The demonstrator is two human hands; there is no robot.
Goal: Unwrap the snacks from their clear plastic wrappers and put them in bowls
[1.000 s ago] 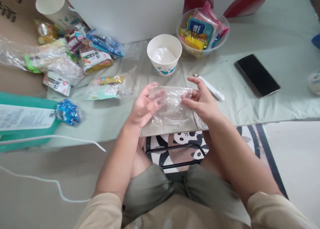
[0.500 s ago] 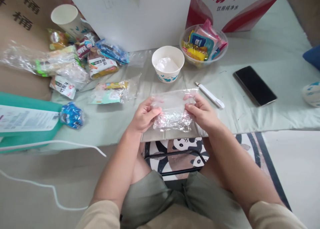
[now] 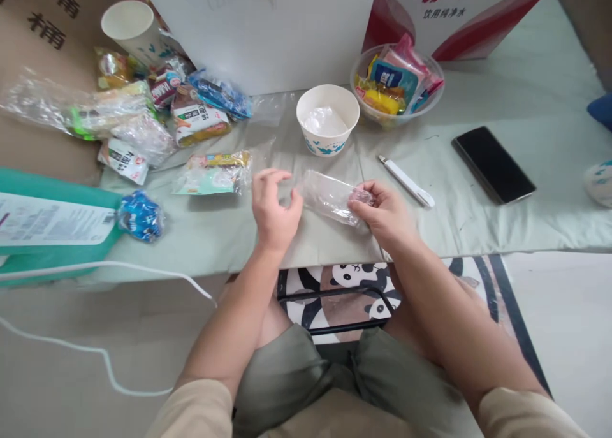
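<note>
Head view, the only one.

Your right hand (image 3: 385,216) pinches the right end of a clear plastic bag (image 3: 329,196). Thumb and fingers are closed on it, and the fingertips show pink through the film. The bag lies slanted over the pale green tablecloth (image 3: 478,234), near the table's front edge. Its left end points towards your left hand (image 3: 272,210). That hand is loosely open, fingers curled and spread, holding nothing. Its thumb sits just beside the bag's left end; you cannot tell whether it touches the film.

Beyond the bag:
- a paper bowl (image 3: 327,120) with crumpled clear plastic inside
- right of it, a clear bowl (image 3: 406,116) of coloured snack packets
- a white pen-like tool (image 3: 407,182) just right of your right hand, apart from it
- a dark phone (image 3: 493,164) further right
- left of your left hand, a bagged snack (image 3: 213,172), then a heap of snack packets (image 3: 157,106) and a paper cup (image 3: 128,27)

Hard to make out:
- The film is crumpled and glary, so whether the bag holds anything cannot be told.
- Its right end is hidden under your fingers.
- What the white tool is cannot be read.
- A teal box (image 3: 57,247) is cut off at the left edge.
- A round patterned thing (image 3: 600,183) is cut off at the right edge.
</note>
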